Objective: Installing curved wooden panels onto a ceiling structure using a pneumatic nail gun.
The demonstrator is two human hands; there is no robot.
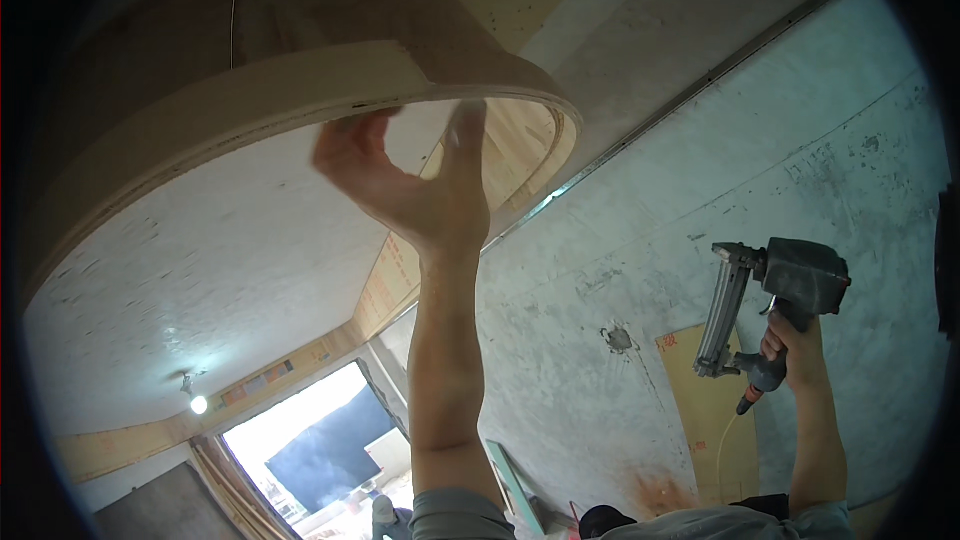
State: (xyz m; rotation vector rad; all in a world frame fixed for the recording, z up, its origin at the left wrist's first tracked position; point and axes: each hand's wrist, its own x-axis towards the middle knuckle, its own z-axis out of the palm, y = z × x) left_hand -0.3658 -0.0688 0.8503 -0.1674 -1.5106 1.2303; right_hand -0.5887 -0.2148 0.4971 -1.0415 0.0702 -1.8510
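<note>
Overhead is a curved plywood band [300, 80], part of a ceiling frame, with a thin layered lower edge. My left hand [420, 175] reaches up to that edge, its thumb and fingers spread apart. Its fingertips meet or nearly meet the band; some are blurred, and I cannot tell how firmly they press. Off to the right, my right hand [785, 340] is wrapped around the grip of a black pneumatic nail gun [805, 275]. The gun has a long slanted metal magazine and a thin yellowish air hose [727, 440] hanging from its base.
A grey plastered wall [600, 280] with a chipped hole runs along the right. Against it leans a yellowish board [700, 390]. Low on the left are a lit bulb [198, 404] on the white ceiling [220, 260] and a bright window opening [320, 440]. Another person [385, 515] appears near the window.
</note>
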